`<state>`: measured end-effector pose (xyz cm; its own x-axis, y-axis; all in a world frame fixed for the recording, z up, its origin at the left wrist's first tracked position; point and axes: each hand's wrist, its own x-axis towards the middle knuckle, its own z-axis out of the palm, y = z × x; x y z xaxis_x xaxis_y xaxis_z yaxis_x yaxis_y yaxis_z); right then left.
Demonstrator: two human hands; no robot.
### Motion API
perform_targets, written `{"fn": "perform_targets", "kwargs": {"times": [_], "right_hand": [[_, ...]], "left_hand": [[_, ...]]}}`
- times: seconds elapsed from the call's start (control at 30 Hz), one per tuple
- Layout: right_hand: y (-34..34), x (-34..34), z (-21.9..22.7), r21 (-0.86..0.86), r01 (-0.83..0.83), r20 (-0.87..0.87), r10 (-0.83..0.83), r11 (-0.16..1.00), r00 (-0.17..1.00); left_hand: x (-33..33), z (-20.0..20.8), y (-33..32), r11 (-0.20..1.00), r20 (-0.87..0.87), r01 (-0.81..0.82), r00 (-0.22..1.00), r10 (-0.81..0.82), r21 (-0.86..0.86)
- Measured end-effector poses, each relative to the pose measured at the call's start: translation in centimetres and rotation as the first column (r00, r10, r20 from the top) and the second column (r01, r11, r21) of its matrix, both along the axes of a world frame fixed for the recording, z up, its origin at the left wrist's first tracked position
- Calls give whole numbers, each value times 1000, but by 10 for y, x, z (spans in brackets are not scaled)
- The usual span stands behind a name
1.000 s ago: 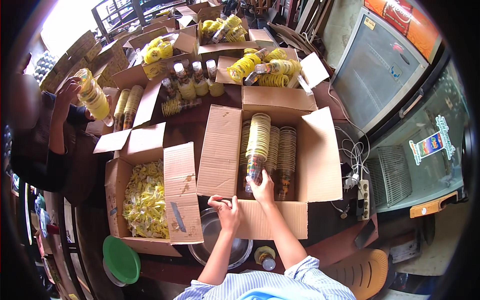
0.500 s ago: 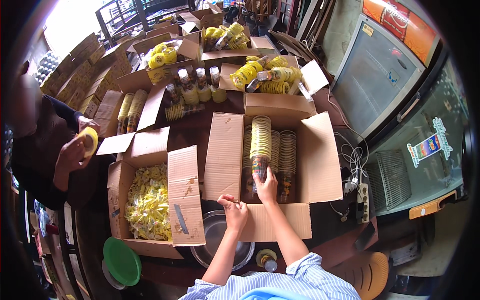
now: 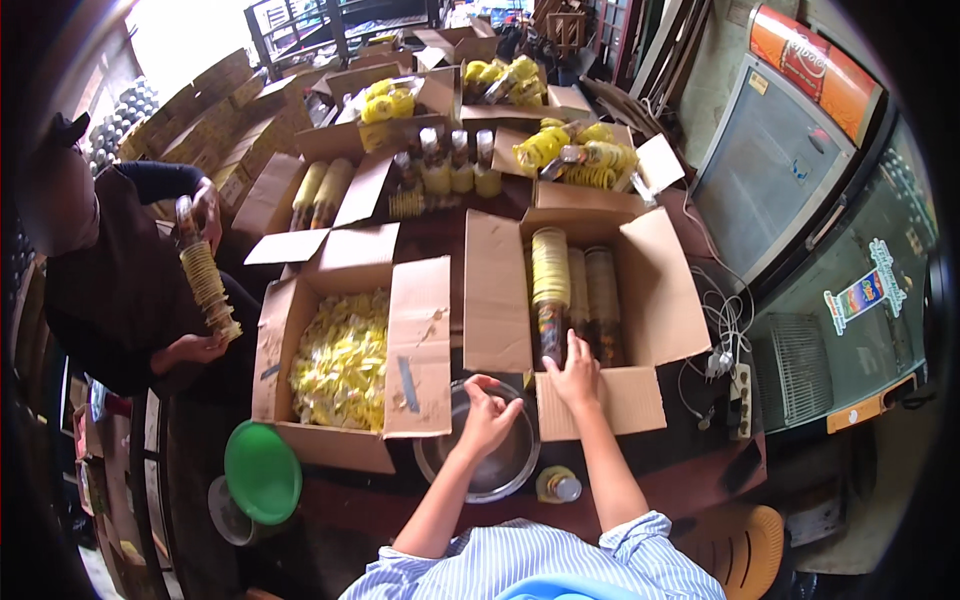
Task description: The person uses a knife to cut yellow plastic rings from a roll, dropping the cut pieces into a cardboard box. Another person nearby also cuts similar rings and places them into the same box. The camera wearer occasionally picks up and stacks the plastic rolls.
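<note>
My right hand (image 3: 577, 372) rests at the near end of a long stack of yellow lids (image 3: 549, 285) lying inside an open cardboard box (image 3: 665, 300), fingers touching the stack. Two more stacks (image 3: 602, 295) lie beside it. Hovering over a steel bowl (image 3: 492, 462) between the boxes, my left hand (image 3: 487, 415) has its fingers curled and holds nothing I can make out. To the left stands a second open box (image 3: 322, 440) full of loose yellow pieces (image 3: 342, 360).
A person in dark clothes (image 3: 110, 280) at the left holds a long stack of lids (image 3: 205, 285). Several more boxes with yellow lids and jars (image 3: 450, 165) fill the far table. A green plate (image 3: 262, 470) and small bottle (image 3: 558, 486) lie near me. Glass-door coolers (image 3: 800, 180) stand at the right.
My left hand has lifted slightly over the bowl while my right stays at the stack's end. The person at the left has raised a long stack of lids upright.
</note>
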<state>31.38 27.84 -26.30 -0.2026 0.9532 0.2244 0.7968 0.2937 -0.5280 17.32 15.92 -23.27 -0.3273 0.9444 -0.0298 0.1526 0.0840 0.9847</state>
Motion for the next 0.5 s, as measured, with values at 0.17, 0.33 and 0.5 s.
{"fn": "perform_targets", "kwargs": {"times": [0.17,0.33,0.5], "right_hand": [[-77,29,39,267,23,-127,12,963,992],[-175,67,50,23,26,-218,-20,999,976],[-208,81,25,-108,-65,-106,53,992,993]], "left_hand": [[-47,20,-85,999,242,-28,970,35,-32],[-95,-10,-165,982,192,-183,963,190,-53],[-83,2,-166,986,187,93,980,-67,-136]]}}
